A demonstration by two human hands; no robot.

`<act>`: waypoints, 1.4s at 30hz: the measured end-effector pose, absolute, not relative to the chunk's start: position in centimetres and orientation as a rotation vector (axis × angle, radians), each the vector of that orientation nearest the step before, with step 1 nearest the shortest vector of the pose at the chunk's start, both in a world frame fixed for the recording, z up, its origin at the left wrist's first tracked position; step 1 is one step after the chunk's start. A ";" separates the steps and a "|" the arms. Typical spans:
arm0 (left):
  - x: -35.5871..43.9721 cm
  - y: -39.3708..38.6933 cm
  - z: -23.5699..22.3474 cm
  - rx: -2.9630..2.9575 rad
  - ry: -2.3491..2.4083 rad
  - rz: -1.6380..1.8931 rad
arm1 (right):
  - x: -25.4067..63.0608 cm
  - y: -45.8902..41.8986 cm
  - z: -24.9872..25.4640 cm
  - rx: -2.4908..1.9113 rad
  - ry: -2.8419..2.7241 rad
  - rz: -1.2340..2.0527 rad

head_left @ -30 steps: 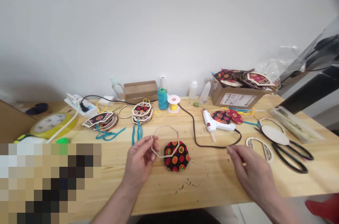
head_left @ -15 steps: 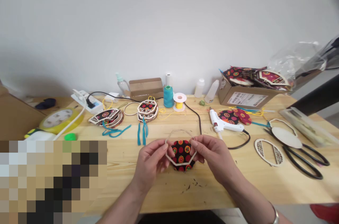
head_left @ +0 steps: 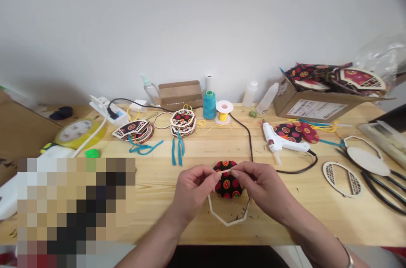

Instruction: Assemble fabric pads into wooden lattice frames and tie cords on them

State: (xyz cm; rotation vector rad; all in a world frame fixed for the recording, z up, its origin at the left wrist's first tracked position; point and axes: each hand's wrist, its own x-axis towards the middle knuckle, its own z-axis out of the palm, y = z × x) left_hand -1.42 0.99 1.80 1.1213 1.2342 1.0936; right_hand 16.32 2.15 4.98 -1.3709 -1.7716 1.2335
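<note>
My left hand, right hand pinch pale, wood-like octagonal frame at its twelve o'clock; black floral-print fabric piece behind.

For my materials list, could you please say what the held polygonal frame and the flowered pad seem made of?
The polygonal frame: likely thin, unpainted wood, given its pale, matte strips; card is possible. The flowered pad: apparently matte printed cloth, from its shine-free pattern; its core is hidden.

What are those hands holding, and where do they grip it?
A thin, pale, angular frame: the left hand and right hand pinch its far edge in their fingertips.
</note>
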 end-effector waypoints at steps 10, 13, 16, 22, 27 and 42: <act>-0.9 0.5 2.3 1.510 1.342 1.053 | 17.2 1.8 5.0 -1.406 -1.894 1.225; -0.9 0.9 2.3 1.398 1.351 1.008 | 17.7 1.7 4.9 -1.397 -1.875 1.289; -1.2 1.2 2.1 1.235 1.433 1.102 | 18.4 1.4 4.7 -1.415 -1.820 1.346; -1.8 1.1 1.3 1.141 1.191 1.035 | 18.8 0.6 4.5 -1.397 -1.810 1.268; -1.8 1.0 1.2 1.075 0.983 0.764 | 18.4 0.2 4.4 -1.354 -1.843 1.191; -1.9 1.1 1.4 1.134 1.098 0.751 | 17.8 0.5 4.6 -1.299 -1.865 1.240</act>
